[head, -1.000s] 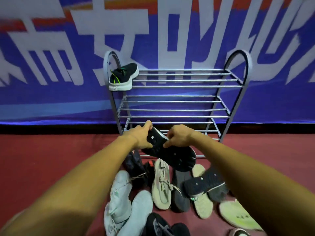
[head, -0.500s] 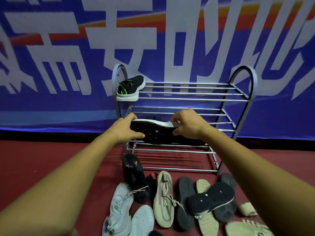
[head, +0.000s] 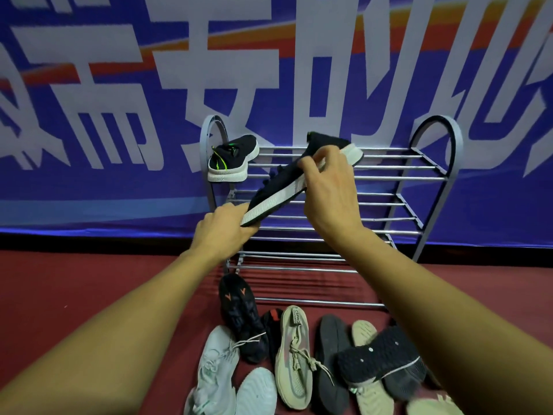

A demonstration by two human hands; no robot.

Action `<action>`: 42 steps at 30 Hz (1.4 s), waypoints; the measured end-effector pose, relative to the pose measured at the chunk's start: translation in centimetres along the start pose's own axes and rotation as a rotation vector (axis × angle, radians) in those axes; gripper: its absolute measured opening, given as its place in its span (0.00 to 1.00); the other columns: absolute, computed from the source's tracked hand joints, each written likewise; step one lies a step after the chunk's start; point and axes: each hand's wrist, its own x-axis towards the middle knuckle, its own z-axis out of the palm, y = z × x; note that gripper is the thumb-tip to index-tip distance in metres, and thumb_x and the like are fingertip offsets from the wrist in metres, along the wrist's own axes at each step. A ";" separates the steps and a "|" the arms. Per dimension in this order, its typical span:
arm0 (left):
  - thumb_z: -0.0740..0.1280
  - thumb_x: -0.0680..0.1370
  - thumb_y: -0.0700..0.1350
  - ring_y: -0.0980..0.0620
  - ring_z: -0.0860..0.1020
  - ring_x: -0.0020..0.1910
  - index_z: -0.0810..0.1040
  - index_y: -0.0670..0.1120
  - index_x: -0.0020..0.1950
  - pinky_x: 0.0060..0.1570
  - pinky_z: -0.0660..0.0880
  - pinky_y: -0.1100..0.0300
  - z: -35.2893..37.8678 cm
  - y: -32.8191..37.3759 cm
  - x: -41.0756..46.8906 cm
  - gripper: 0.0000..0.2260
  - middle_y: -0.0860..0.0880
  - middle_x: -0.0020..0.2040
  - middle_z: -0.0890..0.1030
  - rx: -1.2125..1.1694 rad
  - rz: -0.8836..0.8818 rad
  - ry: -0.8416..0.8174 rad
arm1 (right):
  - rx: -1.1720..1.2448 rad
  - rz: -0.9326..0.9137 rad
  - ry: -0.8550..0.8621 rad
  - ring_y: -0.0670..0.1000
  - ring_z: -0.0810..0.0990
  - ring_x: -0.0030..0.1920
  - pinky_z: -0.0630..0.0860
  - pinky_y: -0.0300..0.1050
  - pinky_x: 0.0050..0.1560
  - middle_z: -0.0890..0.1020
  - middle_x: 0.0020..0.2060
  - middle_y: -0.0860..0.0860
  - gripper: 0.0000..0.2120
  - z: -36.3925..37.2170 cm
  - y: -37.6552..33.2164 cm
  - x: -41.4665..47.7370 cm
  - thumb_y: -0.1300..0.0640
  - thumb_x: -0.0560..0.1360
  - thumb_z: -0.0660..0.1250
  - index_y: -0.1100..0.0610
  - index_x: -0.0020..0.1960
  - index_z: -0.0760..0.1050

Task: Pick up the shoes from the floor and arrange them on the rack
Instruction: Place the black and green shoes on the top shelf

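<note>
Behind all, blue banner (head: 89, 190); below, red floor (head: 89, 295). Against banner, metal rack (head: 431, 178). On floor before rack, loose shoes (head: 294, 354) heaped. Tilted in air before upper tiers, white-soled shoe (head: 281, 187). On top tier, left end, 1 green-striped shoe (head: 232, 158). Curled round lower end, left grip (head: 223, 232); pinching nearer higher end, right grip (head: 330, 193).

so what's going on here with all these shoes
A person's left hand and right hand hold a black white-soled sneaker, tilted, in front of the metal shoe rack, near its top shelf. A black sneaker with green stripes sits at that shelf's left end. The other shoes lie jumbled on the red floor.
</note>
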 end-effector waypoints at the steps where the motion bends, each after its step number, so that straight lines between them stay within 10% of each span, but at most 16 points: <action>1: 0.64 0.77 0.59 0.41 0.76 0.42 0.72 0.56 0.48 0.39 0.71 0.53 -0.1 0.4 0.0 0.08 0.49 0.44 0.75 -0.001 -0.008 0.031 | 0.066 0.054 0.019 0.57 0.72 0.52 0.77 0.49 0.44 0.69 0.60 0.58 0.20 0.0 -0.2 0.2 0.69 0.70 0.70 0.59 0.59 0.72; 11: 0.62 0.79 0.57 0.38 0.77 0.41 0.72 0.51 0.53 0.37 0.68 0.52 -0.6 3.6 0.3 0.10 0.48 0.47 0.72 0.085 -0.023 0.252 | 1.286 0.709 -0.378 0.51 0.85 0.45 0.83 0.48 0.48 0.82 0.54 0.52 0.17 1.1 -1.5 1.3 0.51 0.79 0.66 0.53 0.66 0.69; 15: 0.63 0.78 0.59 0.40 0.79 0.42 0.73 0.55 0.60 0.37 0.73 0.52 -0.7 3.4 0.6 0.13 0.50 0.52 0.75 0.082 0.069 0.290 | 1.352 0.595 -0.511 0.49 0.85 0.50 0.83 0.45 0.50 0.82 0.55 0.50 0.29 1.9 -1.7 1.8 0.50 0.74 0.74 0.49 0.72 0.67; 21: 0.67 0.73 0.66 0.49 0.79 0.47 0.71 0.60 0.62 0.43 0.77 0.53 -0.4 2.4 1.1 0.21 0.55 0.55 0.73 -0.068 0.164 0.230 | 1.425 0.828 -0.435 0.58 0.86 0.49 0.84 0.52 0.48 0.84 0.51 0.60 0.17 4.9 -1.8 1.9 0.62 0.74 0.68 0.60 0.63 0.73; 25: 0.71 0.72 0.63 0.56 0.77 0.52 0.73 0.54 0.62 0.50 0.75 0.60 -1.1 2.3 2.3 0.24 0.54 0.59 0.72 -0.476 0.019 0.243 | 1.557 0.965 -0.296 0.57 0.80 0.41 0.75 0.45 0.35 0.80 0.45 0.62 0.16 6.1 -1.4 2.8 0.65 0.74 0.67 0.67 0.60 0.69; 29: 0.72 0.71 0.64 0.52 0.85 0.35 0.70 0.48 0.64 0.43 0.80 0.54 -0.7 1.6 3.0 0.29 0.50 0.55 0.81 -0.832 -0.241 0.054 | 1.674 0.983 -0.276 0.53 0.76 0.35 0.65 0.45 0.34 0.78 0.42 0.60 0.08 7.3 -1.4 3.4 0.66 0.77 0.66 0.60 0.54 0.71; 33: 0.72 0.75 0.56 0.54 0.84 0.38 0.70 0.43 0.64 0.37 0.72 0.59 -0.2 1.6 4.5 0.25 0.50 0.50 0.85 -1.141 -0.341 0.011 | 1.725 0.935 -0.243 0.58 0.73 0.47 0.70 0.45 0.42 0.82 0.45 0.59 0.05 8.0 -1.3 4.1 0.63 0.78 0.67 0.62 0.52 0.78; 35: 0.72 0.76 0.52 0.53 0.84 0.40 0.69 0.42 0.66 0.34 0.72 0.62 0.2 1.6 5.2 0.25 0.45 0.54 0.84 -1.256 -0.368 0.026 | 1.726 0.960 -0.257 0.55 0.68 0.48 0.75 0.44 0.52 0.81 0.54 0.65 0.20 8.3 -1.1 4.2 0.60 0.77 0.70 0.68 0.65 0.72; 36: 0.73 0.76 0.51 0.52 0.84 0.41 0.69 0.41 0.68 0.32 0.71 0.64 0.5 1.7 5.5 0.26 0.44 0.55 0.84 -1.282 -0.369 0.035 | 1.730 0.965 -0.266 0.63 0.70 0.69 0.75 0.44 0.54 0.79 0.59 0.66 0.29 8.3 -0.9 4.2 0.59 0.75 0.72 0.68 0.71 0.66; 42: 0.70 0.78 0.43 0.57 0.81 0.38 0.64 0.45 0.66 0.30 0.71 0.69 2.1 3.4 6.9 0.21 0.53 0.43 0.81 -1.303 -0.351 0.105 | 1.649 0.832 -0.468 0.59 0.80 0.62 0.71 0.53 0.70 0.82 0.59 0.61 0.28 8.0 0.0 4.2 0.64 0.75 0.72 0.63 0.72 0.67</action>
